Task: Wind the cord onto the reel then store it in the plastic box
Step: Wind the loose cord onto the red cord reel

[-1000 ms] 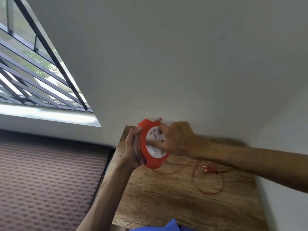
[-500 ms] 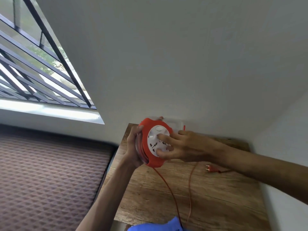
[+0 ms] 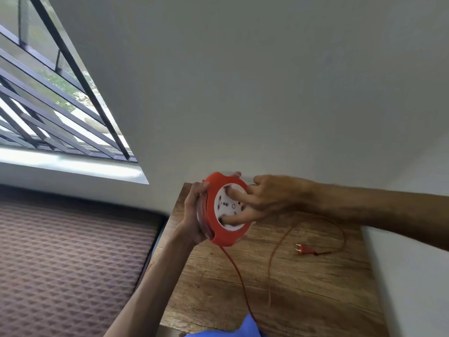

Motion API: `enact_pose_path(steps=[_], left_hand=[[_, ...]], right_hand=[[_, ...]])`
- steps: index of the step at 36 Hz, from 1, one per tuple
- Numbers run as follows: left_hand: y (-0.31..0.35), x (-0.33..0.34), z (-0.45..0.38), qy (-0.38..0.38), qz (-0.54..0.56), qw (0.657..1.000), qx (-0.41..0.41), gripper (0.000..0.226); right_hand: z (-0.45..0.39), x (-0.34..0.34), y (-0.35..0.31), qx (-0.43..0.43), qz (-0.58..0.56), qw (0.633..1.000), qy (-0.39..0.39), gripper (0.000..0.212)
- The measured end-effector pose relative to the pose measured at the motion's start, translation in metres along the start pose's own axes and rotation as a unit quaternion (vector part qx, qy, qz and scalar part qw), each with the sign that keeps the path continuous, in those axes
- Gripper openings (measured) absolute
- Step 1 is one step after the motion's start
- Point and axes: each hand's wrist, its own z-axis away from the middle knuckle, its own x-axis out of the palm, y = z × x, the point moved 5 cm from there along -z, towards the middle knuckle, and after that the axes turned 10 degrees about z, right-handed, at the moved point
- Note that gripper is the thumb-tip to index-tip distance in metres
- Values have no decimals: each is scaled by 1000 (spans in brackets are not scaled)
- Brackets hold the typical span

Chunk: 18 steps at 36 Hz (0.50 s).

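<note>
An orange reel [image 3: 220,235] with a white socket face is held upright above the wooden table [image 3: 315,288]. My left hand [image 3: 194,215] grips its back rim from the left. My right hand [image 3: 264,198] presses its fingers on the white face from the right. The thin orange cord [image 3: 239,276] drops from the reel's bottom toward the near table edge, loops back across the wood, and ends in an orange plug [image 3: 305,249] lying on the table right of the reel. No plastic box is clearly visible.
The table stands in a corner between a white back wall and a white right wall [image 3: 413,288]. A barred window [image 3: 48,105] is at the upper left, a patterned brown mattress [image 3: 68,263] lies left of the table, and blue cloth [image 3: 243,330] shows at the bottom edge.
My right hand has turned on the reel's white face, moving from its lower part up to its top right. The loose cord has shifted on the table, with the plug staying in place.
</note>
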Motion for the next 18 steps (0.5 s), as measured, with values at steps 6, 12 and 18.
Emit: enact_pose_path(steps=[6,12,18], left_hand=[[12,9,-5,-12,13,998,61,114],[15,3,-7,23,9,995,95,101],[7,-12,-1,36,30,996,73,116]], right_hand=[[-19,2,15,518,-194,833,-9,74],[-5,39,-12,703,-596,380,-80,75],[-12,7,4,539,-328,776,-17,44]])
